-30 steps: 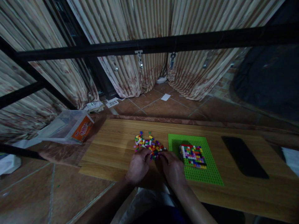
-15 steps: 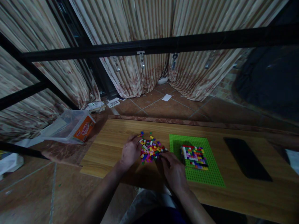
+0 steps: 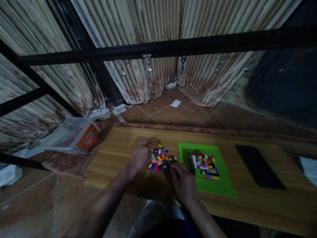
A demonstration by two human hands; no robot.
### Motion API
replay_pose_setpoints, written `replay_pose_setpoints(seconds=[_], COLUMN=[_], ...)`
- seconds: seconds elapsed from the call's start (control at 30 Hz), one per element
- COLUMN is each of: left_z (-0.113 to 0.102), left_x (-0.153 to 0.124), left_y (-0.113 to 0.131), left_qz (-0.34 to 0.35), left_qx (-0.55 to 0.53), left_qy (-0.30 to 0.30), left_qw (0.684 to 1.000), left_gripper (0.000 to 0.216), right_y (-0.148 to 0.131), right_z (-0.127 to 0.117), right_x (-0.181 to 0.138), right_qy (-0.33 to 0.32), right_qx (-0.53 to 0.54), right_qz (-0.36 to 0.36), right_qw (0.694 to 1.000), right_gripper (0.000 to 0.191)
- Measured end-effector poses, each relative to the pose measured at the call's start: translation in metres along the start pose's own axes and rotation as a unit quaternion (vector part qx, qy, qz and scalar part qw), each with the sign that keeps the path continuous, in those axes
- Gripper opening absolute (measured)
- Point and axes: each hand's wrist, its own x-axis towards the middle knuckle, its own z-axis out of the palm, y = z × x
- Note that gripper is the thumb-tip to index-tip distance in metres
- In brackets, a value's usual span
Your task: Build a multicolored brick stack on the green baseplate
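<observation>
A loose pile of small multicoloured building bricks [image 3: 160, 161] lies on the wooden table. My left hand [image 3: 141, 154] is at the pile's left edge, its fingers bent but apart and the fingertips beside a blue brick at the back. On the pile's right side, my right hand [image 3: 183, 181] has thumb and forefinger pinched together; whatever lies between them is too small to make out. To the right of that hand, a flat block of joined bricks [image 3: 205, 166] in many colours sits on a green baseplate [image 3: 224, 178].
A black flat slab [image 3: 260, 167] lies on the table [image 3: 114, 158] to the right. Left of the table stands a clear plastic box [image 3: 71, 135] with an orange label. Beyond the far edge are a dark metal rail [image 3: 168, 48], curtains and papers on the tiled floor.
My left hand has shifted slightly forward along the pile, over the bricks at its back left. The right hand stays pinched at the right edge. The view has moved a little.
</observation>
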Motion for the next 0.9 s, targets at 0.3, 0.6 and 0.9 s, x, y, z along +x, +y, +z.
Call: replay_pose_setpoints(seconds=[0.3, 0.6, 0.9], left_z=[-0.007, -0.012, -0.012], left_x=[-0.009, -0.036, -0.048], left_y=[0.004, 0.049, 0.066], left_qz=[0.002, -0.195, -0.248], left_qx=[-0.063, -0.575, -0.662], left_qy=[0.018, 0.049, 0.033], left_qw=[0.998, 0.793, 0.706], left_gripper=[0.013, 0.018, 0.024], right_y=[-0.004, -0.028, -0.036], right_z=[-0.004, 0.004, 0.013], right_x=[0.001, 0.015, 0.022], right_qy=[0.001, 0.017, 0.01], right_qx=[0.035, 0.234, 0.341], right_qz=[0.024, 0.136, 0.165], right_qw=[0.999, 0.963, 0.926], right_gripper=[0.02, 0.019, 0.011])
